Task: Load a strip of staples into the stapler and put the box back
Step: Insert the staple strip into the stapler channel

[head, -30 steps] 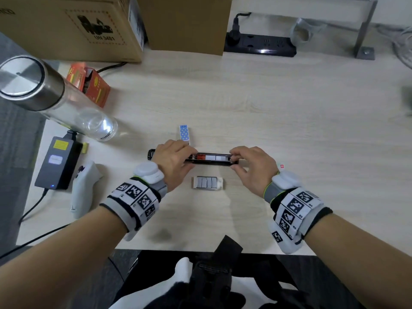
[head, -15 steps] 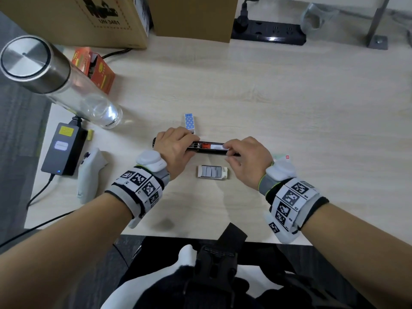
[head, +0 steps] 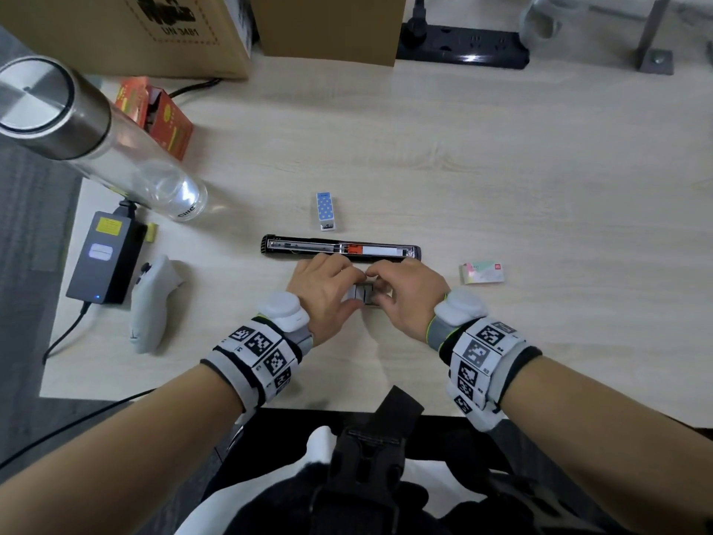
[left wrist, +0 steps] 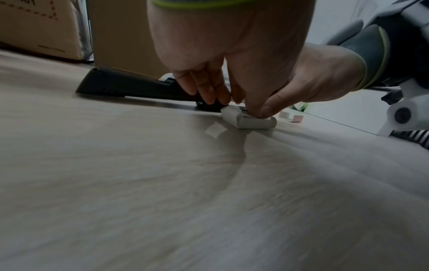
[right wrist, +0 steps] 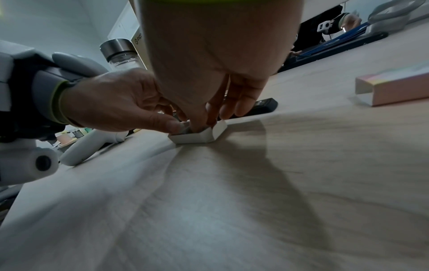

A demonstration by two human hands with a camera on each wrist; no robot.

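Desk scene: stapler (head: 341,250) lies opened flat w/ its channel up, just beyond your hands. Left hand (head: 326,289) and right hand (head: 405,293) both pinch into the white staple tray (right wrist: 197,136); it holds grey strips, count unclear. Lift one strip straight up, keeping the tray pinned. Sleeve (head: 482,273) sits empty-looking, right.

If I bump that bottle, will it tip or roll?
Probably tips easily: the bottle stands tall and narrow with a metal cap up top. It looks empty, so likely light. Once down, its round glass body would likely roll.
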